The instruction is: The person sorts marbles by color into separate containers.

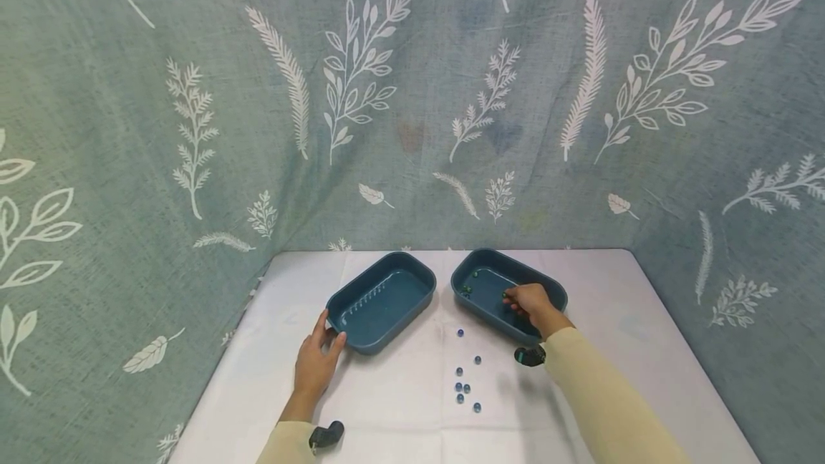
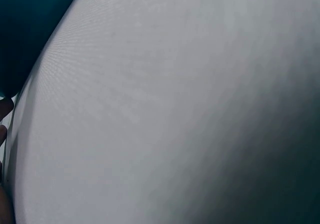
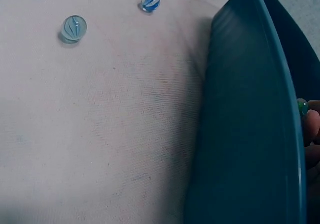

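Note:
My right hand reaches down into the right blue tray and pinches a green marble between its fingertips. Several other green marbles lie at that tray's left end. At the near left corner of the other blue tray, my left hand touches the rim with its fingers and thumb spread. The inside of this left tray shows no marbles. In the left wrist view only slivers of the fingers appear beside the tray wall.
Several clear and blue marbles lie loose on the white cloth between the forearms. A darker blue marble sits nearer the trays. A patterned green curtain surrounds the table at the back and sides.

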### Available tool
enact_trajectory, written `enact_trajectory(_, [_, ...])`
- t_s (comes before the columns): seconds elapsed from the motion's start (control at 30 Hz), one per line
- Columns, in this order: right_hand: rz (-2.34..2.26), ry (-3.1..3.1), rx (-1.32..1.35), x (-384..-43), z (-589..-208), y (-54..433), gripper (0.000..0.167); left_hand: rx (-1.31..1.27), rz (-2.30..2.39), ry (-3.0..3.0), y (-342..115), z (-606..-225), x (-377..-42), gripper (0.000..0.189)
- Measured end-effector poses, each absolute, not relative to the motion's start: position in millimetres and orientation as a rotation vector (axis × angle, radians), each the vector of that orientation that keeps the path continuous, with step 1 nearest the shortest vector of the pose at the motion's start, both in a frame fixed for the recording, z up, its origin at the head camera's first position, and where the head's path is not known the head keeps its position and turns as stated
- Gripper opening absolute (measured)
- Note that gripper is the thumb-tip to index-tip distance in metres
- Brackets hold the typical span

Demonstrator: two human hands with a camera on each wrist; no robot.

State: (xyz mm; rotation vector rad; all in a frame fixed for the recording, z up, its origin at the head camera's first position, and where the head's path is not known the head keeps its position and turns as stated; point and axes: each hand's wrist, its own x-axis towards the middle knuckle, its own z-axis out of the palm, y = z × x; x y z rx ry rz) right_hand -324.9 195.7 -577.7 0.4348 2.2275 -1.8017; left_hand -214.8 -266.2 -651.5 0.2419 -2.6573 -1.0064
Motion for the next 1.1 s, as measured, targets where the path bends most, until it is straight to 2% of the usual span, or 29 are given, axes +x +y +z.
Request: enact_trajectory(1.1, [-1.664, 2.273, 0.48, -338, -596, 194, 0.015, 0.264, -0.995, -2.632, -266, -654, -216, 0.073])
